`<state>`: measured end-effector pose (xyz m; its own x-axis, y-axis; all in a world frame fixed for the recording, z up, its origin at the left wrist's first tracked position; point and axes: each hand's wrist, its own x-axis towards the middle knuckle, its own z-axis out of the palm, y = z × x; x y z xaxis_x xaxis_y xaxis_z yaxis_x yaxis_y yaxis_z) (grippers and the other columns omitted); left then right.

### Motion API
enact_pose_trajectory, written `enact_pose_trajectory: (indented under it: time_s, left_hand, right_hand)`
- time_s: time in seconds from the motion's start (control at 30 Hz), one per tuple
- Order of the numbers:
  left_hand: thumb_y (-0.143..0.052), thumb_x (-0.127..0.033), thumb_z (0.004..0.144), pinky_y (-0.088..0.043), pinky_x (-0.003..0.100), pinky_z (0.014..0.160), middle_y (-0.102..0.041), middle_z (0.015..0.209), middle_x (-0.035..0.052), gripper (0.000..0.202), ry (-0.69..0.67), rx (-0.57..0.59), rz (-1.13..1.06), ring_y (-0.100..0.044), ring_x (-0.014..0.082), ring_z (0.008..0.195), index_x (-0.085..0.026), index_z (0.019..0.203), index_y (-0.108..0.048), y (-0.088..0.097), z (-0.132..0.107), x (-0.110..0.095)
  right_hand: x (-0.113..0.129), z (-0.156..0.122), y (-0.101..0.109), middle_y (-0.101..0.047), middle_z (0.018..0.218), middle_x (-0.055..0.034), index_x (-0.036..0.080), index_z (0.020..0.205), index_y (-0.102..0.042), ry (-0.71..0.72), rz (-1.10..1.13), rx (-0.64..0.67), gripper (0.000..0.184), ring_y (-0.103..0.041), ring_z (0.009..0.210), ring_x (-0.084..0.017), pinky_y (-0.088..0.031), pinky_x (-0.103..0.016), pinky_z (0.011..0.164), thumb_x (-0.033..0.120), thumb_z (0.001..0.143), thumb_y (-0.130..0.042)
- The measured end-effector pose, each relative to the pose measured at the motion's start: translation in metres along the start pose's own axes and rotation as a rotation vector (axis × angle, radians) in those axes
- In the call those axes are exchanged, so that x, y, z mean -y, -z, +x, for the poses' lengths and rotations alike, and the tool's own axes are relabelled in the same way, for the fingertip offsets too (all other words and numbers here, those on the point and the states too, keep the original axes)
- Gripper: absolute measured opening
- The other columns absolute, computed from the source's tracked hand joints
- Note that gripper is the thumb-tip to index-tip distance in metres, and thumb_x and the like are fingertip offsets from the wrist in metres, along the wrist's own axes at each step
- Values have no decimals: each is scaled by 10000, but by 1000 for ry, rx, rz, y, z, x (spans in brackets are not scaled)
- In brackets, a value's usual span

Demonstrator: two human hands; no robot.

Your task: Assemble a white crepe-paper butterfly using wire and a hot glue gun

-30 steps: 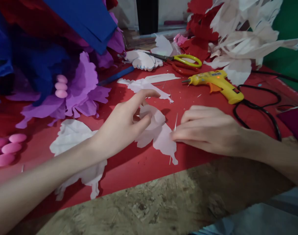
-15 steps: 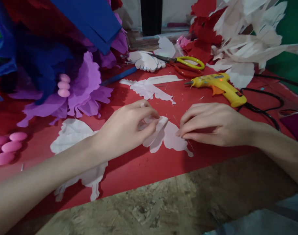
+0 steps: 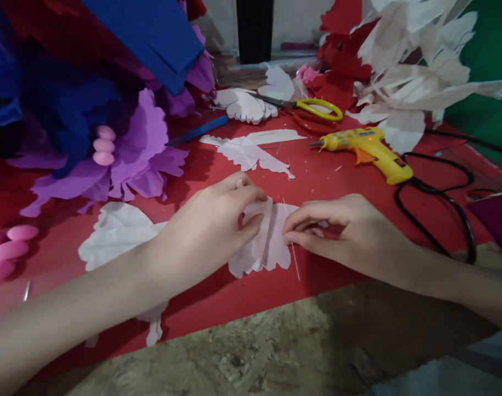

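White crepe paper, cut as a petal (image 3: 263,245), is being gathered into pleats. The left hand (image 3: 209,231) is pinching its upper folds between thumb and forefinger, and the right hand (image 3: 349,234), fingers pressed together, is pinching the opposite edge, seemingly along with a thin wire (image 3: 294,259). The pleating is probably going best with both pinches working close to the crease, the folds running narrow and even, and the wire lying straight so the soft paper is not tearing. The petal is looking pale, limp and ribbed, with a scalloped lower edge. It is lying on the red table cover (image 3: 349,176), left of the yellow glue gun (image 3: 370,146) and nearer the person. Yellow-handled scissors (image 3: 312,104) are lying just beyond the glue gun.
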<state>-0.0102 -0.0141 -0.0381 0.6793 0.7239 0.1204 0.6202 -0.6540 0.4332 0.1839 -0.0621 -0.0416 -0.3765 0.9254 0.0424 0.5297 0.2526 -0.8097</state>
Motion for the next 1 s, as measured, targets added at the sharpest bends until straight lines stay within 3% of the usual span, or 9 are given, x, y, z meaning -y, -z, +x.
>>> enact_pose_trajectory:
  time_s: [0.2, 0.3, 0.43, 0.63, 0.83, 1.0]
  left_hand:
    - [-523, -142, 803, -451, 274, 695, -614, 874, 27, 167, -9, 42, 31, -609, 166, 781, -170, 905, -652, -1, 0, 1]
    - [-497, -158, 829, -451, 336, 790, -620, 822, 21, 170, -59, 41, 96, -595, 174, 771, -163, 881, -659, 1, 1, 0]
    - [-434, -213, 877, -422, 419, 904, -634, 813, 19, 239, -53, 45, 128, -586, 174, 775, -168, 875, -669, 4, 2, 0]
    - [-333, -346, 924, -355, 505, 997, -658, 842, 35, 394, -61, 36, 137, -594, 183, 761, -167, 857, -678, 6, -5, 3]
    - [-383, -336, 901, -396, 561, 967, -642, 836, 64, 330, -172, -82, 286, -607, 238, 798, -139, 881, -646, -1, -16, 4]
    - [-413, -290, 880, -403, 630, 948, -637, 1019, 155, 299, -198, -137, 391, -595, 331, 974, -119, 970, -642, -8, -23, 5]
  right_hand:
    - [-9, 7, -3, -632, 704, 38, 152, 908, -672, 122, -209, -116, 136, -534, 566, -5, -423, -77, 539, 154, 796, -595]
    - [-14, 6, 1, -650, 829, 14, 132, 949, -648, 280, -385, -186, 149, -585, 719, -21, -470, -93, 665, 142, 824, -568]
    - [-18, 1, 2, -653, 932, -9, 118, 993, -617, 439, -476, -168, 184, -601, 848, -36, -488, -114, 772, 90, 848, -508]
    - [-19, -1, 0, -654, 918, -19, 118, 966, -610, 453, -514, -180, 178, -607, 854, -50, -504, -129, 782, 75, 856, -476]
    - [-19, -3, 3, -633, 1048, -28, 149, 1046, -572, 353, -543, -154, 195, -612, 939, -85, -525, -182, 823, 186, 868, -503]
    - [-18, -8, 2, -587, 1131, -49, 161, 1153, -499, 239, -493, -132, 432, -613, 908, -110, -544, -217, 783, 302, 773, -650]
